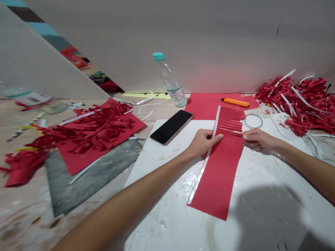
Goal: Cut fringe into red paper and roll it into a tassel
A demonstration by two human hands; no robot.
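A long red paper strip (222,174) with white tape along its left edge lies over the white board. Several parallel slits run in from its right edge near the far end. My left hand (205,143) pinches the taped edge, thumb on top and fingers underneath. On the right side of the strip, my right hand (258,139) is closed around small scissors (237,135). Their thin dark blades reach onto the paper just below the slits; the handles are hidden in my fingers.
A black phone (172,127) and a teal-capped bottle (171,82) stand beyond my left hand. An orange cutter (237,102) rests on red sheets (204,104), near a tape ring (253,121). Fringed red paper heaps lie left (96,130) and right (309,101).
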